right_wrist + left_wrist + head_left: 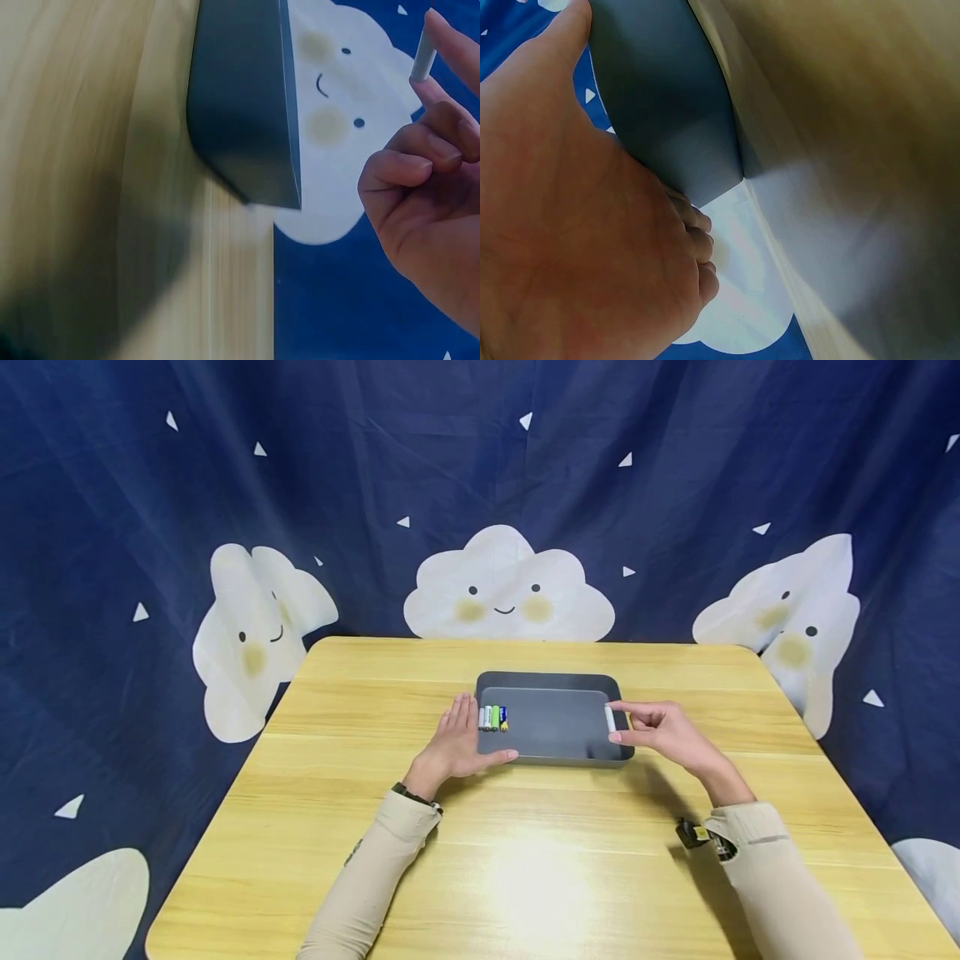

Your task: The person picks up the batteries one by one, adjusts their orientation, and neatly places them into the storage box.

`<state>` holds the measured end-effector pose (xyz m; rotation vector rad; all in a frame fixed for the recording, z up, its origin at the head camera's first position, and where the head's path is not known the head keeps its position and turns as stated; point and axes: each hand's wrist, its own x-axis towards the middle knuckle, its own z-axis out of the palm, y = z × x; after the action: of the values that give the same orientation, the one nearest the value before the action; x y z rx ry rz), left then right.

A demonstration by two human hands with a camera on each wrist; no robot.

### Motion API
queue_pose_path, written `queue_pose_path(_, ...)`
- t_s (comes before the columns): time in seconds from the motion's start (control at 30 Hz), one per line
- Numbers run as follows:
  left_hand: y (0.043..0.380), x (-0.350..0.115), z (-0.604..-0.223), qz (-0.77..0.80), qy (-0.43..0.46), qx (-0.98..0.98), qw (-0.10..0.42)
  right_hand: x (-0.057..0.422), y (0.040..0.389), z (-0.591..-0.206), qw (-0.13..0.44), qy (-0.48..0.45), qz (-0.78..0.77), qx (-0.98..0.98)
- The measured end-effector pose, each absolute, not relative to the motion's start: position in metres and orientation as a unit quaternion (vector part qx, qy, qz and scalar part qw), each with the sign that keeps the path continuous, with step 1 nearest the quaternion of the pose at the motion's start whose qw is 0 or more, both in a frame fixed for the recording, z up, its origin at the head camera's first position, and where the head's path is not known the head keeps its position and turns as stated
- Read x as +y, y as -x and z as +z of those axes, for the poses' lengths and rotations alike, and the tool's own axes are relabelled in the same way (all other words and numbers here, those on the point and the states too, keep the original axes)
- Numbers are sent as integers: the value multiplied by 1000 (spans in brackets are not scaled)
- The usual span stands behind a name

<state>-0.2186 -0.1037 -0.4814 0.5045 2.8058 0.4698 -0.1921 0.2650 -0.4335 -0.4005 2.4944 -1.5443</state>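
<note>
A shallow dark grey tray (558, 727) lies on the wooden table. At its left end several small batteries (495, 718) stand side by side in a row: white-grey, white and green, green, and blue with yellow. My left hand (456, 745) is at the tray's left side, fingers straight along the wall and thumb stretched over the near rim. Over the tray's right end, my right hand (667, 733) pinches a white battery (610, 719) by its two ends between thumb and index finger. In the right wrist view this battery (424, 57) shows above the rim; the other fingers are curled.
The pale wooden table (360, 793) has rounded corners. A dark blue curtain (360, 468) with white clouds and small triangles hangs behind and at both sides. A small black wrist camera (690, 833) sticks out from the right cuff.
</note>
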Motion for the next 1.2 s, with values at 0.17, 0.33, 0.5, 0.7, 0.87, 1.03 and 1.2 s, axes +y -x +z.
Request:
queue_pose_path(0.17,220,-104,-484,167,-175,962,124,249,201,-434,101,138,-526,833)
queue_pose_path(0.33,221,-103,-484,158,-174,965,121,234,210,-435,103,149,-538,823)
queue_pose_path(0.5,221,-103,-482,157,-171,964,126,216,220,-440,101,156,-548,816)
queue_pose_path(0.7,222,-103,-487,164,-171,963,130,194,232,-448,101,160,-553,811)
queue_pose_path(0.87,222,-103,-486,167,-173,963,126,178,239,-455,108,150,-560,808)
queue_pose_path(1.03,220,-102,-483,168,-172,964,117,165,245,-461,134,128,-567,803)
queue_pose_path(1.2,220,-101,-482,164,-167,966,114,153,250,-468,159,109,-576,794)
